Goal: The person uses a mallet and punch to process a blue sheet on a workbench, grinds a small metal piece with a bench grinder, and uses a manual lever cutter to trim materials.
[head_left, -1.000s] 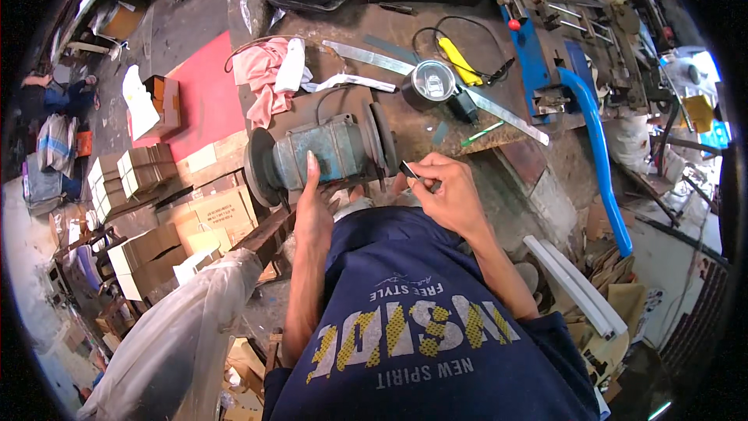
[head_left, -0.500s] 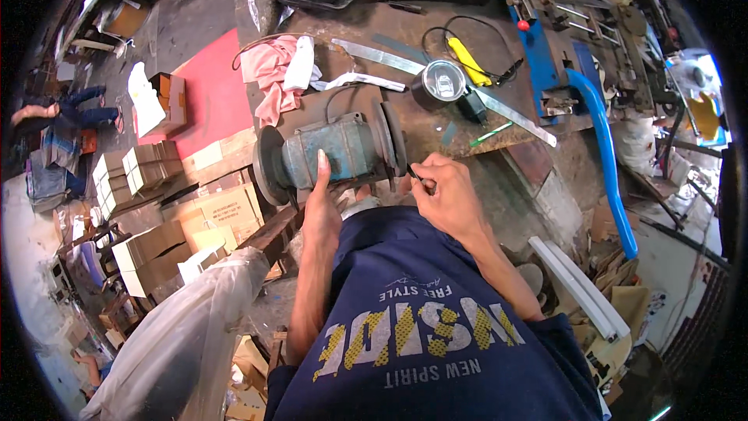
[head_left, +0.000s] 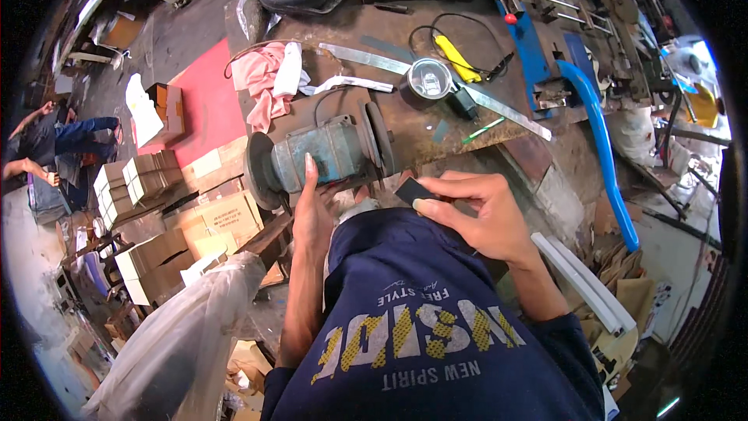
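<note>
The right hand has thumb and fingers clamped on a dark flat piece, pinched toward one end so that much of its face lies bare and tilted up, which probably lets the person look it over. The piece is in front of the shirt, near the right wheel of the grinder but apart from it. The left hand lays its thumb along the grinder's blue casing, perhaps as a steadying rest; its fingers are mostly hidden, so I cannot tell whether they close on anything. The grinder sits at the near edge of the bench, likely to bring its wheels within easy reach. Behind it lie a pink rag, a metal ruler and a cup, presumably set back from the wheels.
</note>
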The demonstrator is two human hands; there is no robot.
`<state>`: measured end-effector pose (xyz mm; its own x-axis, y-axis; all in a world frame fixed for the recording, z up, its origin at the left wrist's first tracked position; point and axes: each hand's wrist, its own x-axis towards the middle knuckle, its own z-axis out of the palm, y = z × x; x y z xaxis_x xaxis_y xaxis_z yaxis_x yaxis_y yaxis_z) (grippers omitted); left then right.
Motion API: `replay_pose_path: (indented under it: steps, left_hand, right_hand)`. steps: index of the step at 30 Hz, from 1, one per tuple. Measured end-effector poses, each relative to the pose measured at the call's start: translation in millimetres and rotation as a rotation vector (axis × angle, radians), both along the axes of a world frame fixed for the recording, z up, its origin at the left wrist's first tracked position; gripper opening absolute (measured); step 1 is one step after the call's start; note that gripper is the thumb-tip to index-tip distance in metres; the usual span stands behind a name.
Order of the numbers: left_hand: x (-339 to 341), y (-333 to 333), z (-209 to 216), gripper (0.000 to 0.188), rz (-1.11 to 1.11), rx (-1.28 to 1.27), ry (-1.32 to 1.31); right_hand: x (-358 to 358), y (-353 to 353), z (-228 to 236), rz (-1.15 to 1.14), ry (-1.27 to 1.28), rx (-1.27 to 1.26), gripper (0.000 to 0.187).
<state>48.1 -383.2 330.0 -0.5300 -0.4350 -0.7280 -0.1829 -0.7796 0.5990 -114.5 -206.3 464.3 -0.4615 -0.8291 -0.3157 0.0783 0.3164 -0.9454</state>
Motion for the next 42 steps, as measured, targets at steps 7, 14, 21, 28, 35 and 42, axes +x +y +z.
replay_pose_path:
  steps: [7, 14, 21, 28, 35, 42]
  left_hand:
    - [1, -2, -10, 0.089, 0.003, 0.006, -0.048]
    - [6, -8, 0, 0.087, 0.036, -0.024, 0.054]
    - [-4, 12, 3, 0.073, 0.132, -0.006, -0.005]
    - [-16, 10, 18, 0.074, 0.163, -0.135, 0.094]
    - [5, -9, -4, 0.081, 0.039, 0.012, -0.008]
    - [-3, -2, -3, 0.079, 0.035, 0.051, -0.012]
  right_hand:
    - [6, 1, -1, -0.136, -0.214, -0.109, 0.035]
    - [-13, -2, -23, 0.085, -0.097, -0.091, 0.027]
    - [-28, 17, -50, -0.252, 0.041, -0.026, 0.015]
    - [-22, 11, -78, -0.338, 0.246, -0.053, 0.007]
    - [-18, -5, -118, -0.245, 0.870, -0.109, 0.006]
    - [-8, -1, -137, -0.230, 0.907, -0.125, 0.011]
